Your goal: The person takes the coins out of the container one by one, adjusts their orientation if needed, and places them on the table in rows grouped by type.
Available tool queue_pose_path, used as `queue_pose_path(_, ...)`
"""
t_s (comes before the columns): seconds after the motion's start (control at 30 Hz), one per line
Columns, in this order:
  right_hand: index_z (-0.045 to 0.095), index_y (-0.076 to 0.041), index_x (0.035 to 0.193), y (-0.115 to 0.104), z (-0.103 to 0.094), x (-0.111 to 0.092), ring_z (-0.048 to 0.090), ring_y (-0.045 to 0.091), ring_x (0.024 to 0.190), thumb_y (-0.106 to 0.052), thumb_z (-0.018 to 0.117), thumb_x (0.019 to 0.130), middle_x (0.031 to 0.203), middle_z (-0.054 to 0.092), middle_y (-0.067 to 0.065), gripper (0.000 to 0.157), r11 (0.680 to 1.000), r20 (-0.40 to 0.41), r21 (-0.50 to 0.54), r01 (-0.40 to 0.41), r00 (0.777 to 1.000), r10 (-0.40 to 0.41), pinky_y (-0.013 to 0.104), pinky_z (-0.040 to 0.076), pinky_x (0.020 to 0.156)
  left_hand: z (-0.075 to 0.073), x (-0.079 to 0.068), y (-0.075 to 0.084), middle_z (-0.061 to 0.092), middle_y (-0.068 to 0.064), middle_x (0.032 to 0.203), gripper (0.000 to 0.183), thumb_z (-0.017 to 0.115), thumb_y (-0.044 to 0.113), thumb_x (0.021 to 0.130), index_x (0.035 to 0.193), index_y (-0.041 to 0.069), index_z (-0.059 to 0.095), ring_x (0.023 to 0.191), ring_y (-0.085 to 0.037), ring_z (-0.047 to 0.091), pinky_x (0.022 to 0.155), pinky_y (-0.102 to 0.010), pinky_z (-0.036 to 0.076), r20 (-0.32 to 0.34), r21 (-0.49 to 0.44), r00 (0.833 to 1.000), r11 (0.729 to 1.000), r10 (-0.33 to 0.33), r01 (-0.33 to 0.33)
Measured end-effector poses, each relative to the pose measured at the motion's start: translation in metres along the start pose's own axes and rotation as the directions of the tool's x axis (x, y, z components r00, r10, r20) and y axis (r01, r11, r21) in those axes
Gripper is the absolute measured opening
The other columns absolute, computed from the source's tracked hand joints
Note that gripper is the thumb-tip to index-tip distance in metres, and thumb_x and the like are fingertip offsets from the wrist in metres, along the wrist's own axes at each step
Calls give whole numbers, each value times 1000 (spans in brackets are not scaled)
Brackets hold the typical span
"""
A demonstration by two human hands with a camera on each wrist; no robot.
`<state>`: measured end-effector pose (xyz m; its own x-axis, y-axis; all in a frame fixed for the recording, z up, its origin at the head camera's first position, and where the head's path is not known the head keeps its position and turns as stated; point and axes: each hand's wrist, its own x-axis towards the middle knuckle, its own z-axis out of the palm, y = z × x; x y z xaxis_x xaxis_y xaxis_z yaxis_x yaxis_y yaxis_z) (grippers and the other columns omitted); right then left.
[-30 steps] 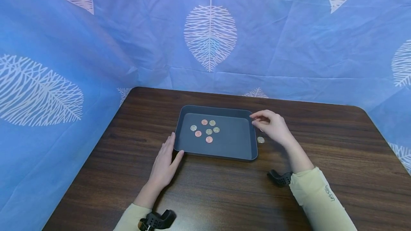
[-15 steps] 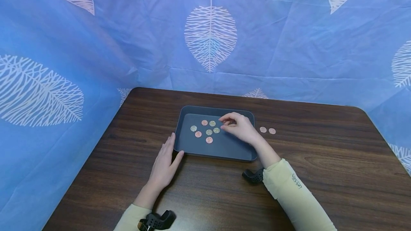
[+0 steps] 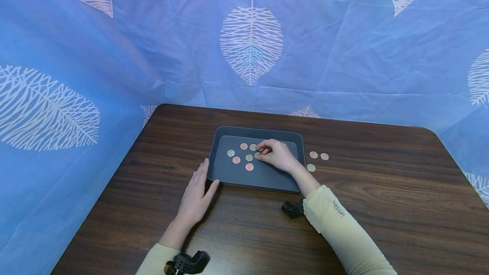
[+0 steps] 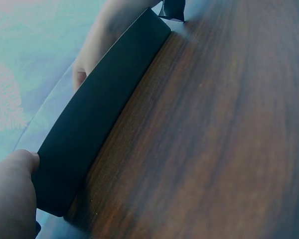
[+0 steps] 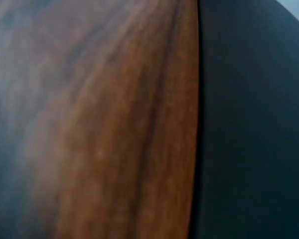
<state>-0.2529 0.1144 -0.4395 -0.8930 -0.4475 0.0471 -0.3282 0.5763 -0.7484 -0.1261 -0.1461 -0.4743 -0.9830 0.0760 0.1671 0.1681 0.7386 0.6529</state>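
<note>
In the head view a dark grey tray (image 3: 280, 181) lies on the table, with several copper and silver-coloured coins grouped in its left half. My right hand (image 3: 276, 155) reaches over the tray's right side. Its thumb and forefinger pinch at a silver coin (image 3: 257, 155), partly covered by the fingertips. At the tray's front left corner my left hand (image 3: 195, 198) lies with straight fingers along the outer side, thumb at the front rim. The left wrist view shows that thumb (image 4: 22, 162) against the tray's wall (image 4: 99, 114). My right hand is out of the right wrist view.
Right of the tray, two copper coins (image 3: 313, 155) and a silver coin (image 3: 311, 167) lie on the dark wooden table (image 3: 382, 173). Behind the table hangs a blue cloth (image 3: 324, 46) with white leaf patterns.
My right hand has moved left from beyond the tray's right rim to the coins inside, uncovering the coins on the table. My left hand has stayed in place.
</note>
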Motion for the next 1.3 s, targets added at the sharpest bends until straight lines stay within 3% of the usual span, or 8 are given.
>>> queue_pose_path(0.2, 69, -2, 109, 3, 3, 1, 58, 17, 82, -11, 72, 86, 95, 61, 8, 25, 998, 8, -67, 6, 1000, -6, 31, 49, 70, 0, 0, 1, 19, -5, 157, 66, 46, 37, 101, 154, 11, 17, 144, -20, 17, 115, -42, 14, -3, 1, 1000, 1000, -1, 1)
queue_pose_path(0.47, 72, -1, 101, 5, 3, 3, 52, 17, 76, -12, 71, 86, 85, 59, 4, 18, 985, 25, -158, 74, 997, -71, 31, 45, 67, 0, 0, 2, 19, -5, 157, 66, 45, 39, 101, 154, 11, 17, 144, -19, 16, 116, -42, 14, 4, -1, 1000, 1000, -10, 10)
queue_pose_path(0.87, 63, 0, 97, 5, -3, 3, 46, 19, 80, -10, 67, 89, 86, 55, 6, 13, 982, 123, -154, 106, 989, -87, 34, 43, 71, 0, 1, 2, 19, -5, 157, 66, 44, 40, 101, 154, 11, 16, 144, -19, 16, 116, -41, 14, 1, 4, 1000, 1000, -3, 3)
queue_pose_path(1.3, 62, -3, 98, 9, -5, 3, 50, 17, 79, -13, 70, 88, 86, 57, 4, 16, 986, 132, -139, 88, 989, -69, 33, 44, 71, 1, 0, 3, 19, -4, 157, 66, 44, 40, 101, 154, 12, 16, 144, -18, 15, 116, -41, 14, 2, 8, 1000, 1000, -14, 14)
